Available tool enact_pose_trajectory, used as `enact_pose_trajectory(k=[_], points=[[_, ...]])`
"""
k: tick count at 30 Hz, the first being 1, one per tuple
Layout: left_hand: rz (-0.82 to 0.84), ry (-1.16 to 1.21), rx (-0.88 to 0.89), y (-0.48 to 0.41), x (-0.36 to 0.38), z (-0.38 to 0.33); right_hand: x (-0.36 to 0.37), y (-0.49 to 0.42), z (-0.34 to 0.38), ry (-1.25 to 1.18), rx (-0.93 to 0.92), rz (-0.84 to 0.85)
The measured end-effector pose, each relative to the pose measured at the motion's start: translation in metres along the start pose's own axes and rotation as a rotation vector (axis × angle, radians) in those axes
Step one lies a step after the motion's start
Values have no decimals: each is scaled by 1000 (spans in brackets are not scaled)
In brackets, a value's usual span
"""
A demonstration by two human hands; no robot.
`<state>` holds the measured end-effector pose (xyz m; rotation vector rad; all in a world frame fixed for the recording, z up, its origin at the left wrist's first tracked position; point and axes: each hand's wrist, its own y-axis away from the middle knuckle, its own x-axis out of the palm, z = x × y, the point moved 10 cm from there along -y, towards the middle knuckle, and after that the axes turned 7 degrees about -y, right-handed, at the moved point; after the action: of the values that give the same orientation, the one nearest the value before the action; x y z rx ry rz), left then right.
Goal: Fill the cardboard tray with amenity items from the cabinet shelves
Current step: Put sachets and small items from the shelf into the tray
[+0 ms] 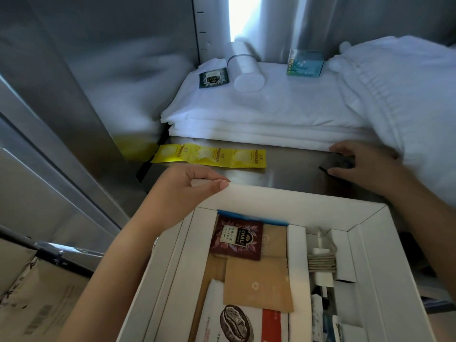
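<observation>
The white cardboard tray (283, 201) fills the lower middle and right of the view, with divided compartments. Inside lie a dark red tea packet (235, 239), brown sachets (256, 283), a coffee sachet (240, 324) and a comb-like item (322, 264). My left hand (190, 186) grips the tray's far left rim. My right hand (360, 166) reaches onto the steel shelf and pinches a small dark packet (338, 164) under the towel stack's edge. A yellow strip of sachets (209, 157) lies on the shelf.
Folded white towels (259, 112) sit on the shelf, bearing a dark green tea packet (213, 77), a white cylinder (244, 67) and a teal box (304, 64). A rumpled white cloth (399, 90) is at right. Steel cabinet walls (74, 77) stand at left; paper bags (32, 297) at lower left.
</observation>
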<state>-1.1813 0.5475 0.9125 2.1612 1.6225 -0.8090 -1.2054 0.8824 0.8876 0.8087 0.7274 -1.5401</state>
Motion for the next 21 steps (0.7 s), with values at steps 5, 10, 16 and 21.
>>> enact_pose_trajectory(k=[5,10,16,21], points=[[0,-7,0,1,0,0,7,-1,-9,101,33,-21],[5,-17,-12,0,0,2,10,-1,-15,105,92,-14],[7,-36,-8,1,0,2,9,1,-12,64,105,-11],[5,-29,-10,1,0,2,10,3,-6,20,95,-3]])
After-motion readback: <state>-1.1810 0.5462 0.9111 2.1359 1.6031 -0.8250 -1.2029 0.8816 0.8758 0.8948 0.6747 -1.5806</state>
